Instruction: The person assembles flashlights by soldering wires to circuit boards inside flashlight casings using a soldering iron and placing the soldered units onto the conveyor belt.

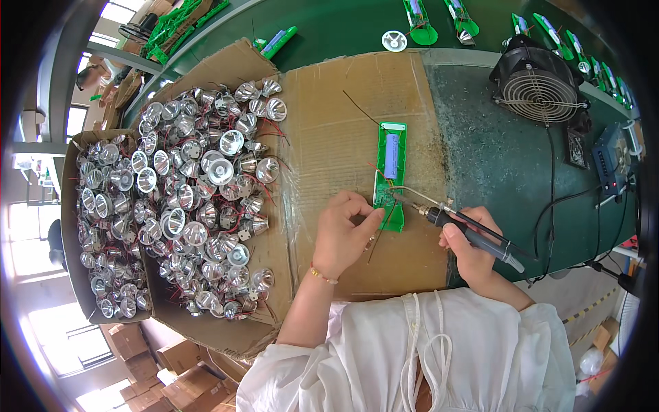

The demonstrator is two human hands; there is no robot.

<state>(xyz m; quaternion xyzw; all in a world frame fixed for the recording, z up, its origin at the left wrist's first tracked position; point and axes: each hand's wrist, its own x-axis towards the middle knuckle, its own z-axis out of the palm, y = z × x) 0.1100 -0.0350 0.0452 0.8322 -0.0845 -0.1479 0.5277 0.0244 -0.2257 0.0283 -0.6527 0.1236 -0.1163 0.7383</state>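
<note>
A green plastic housing [399, 218] lies lengthwise on the cardboard sheet in front of me. Inside it sit a purple battery cell [391, 156] and, nearer to me, a small circuit board with thin wires. My right hand [469, 242] is closed round a soldering iron [453, 226] with a thin metal tube along it; its tip reaches the circuit-board end of the housing. My left hand [349, 230] is at the housing's left near side, thumb and forefinger pinched together. Whether they hold a wire or the housing edge is too small to tell.
Cardboard boxes at the left hold many silvery reflector cups [220, 172] with red wires. A fan [539, 93] and a blue soldering station [613, 161] stand at the right, black cables [551, 199] between. More green housings [420, 27] and a loose reflector [394, 41] lie along the far side.
</note>
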